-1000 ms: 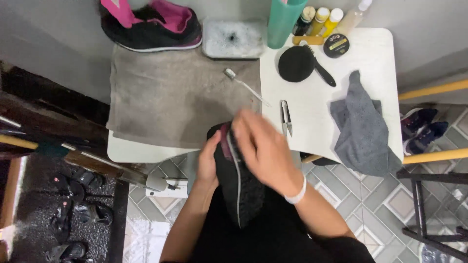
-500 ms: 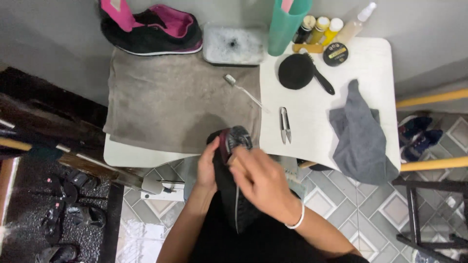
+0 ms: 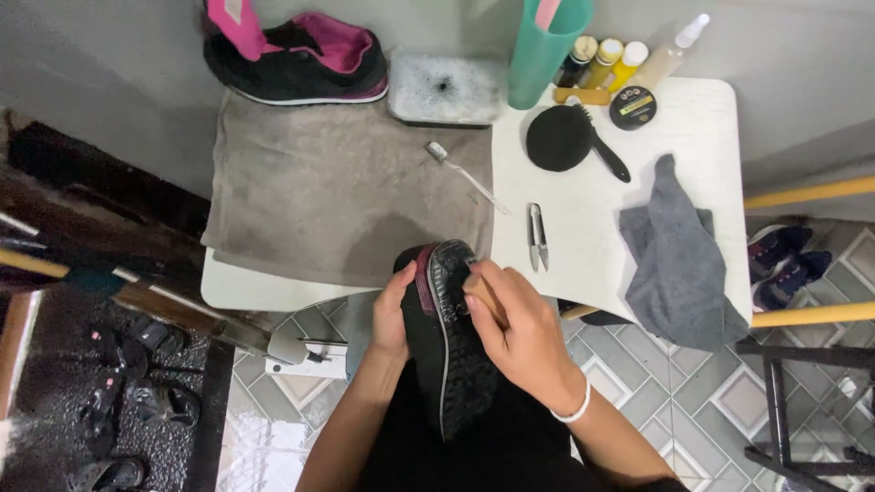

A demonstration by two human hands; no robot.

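Gripping a black shoe (image 3: 447, 355), ridged sole up, left hand (image 3: 394, 314) steadies while right hand (image 3: 519, 333) fingers clutch, seemingly, a wooden brush (image 3: 481, 293).

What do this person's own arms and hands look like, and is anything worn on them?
Both forearms are bare, with no sleeves showing up to where they leave the bottom of the picture. The left hand has no glove, ring or band that can be seen. The right hand is also ungloved, and a thin white band circles its wrist.
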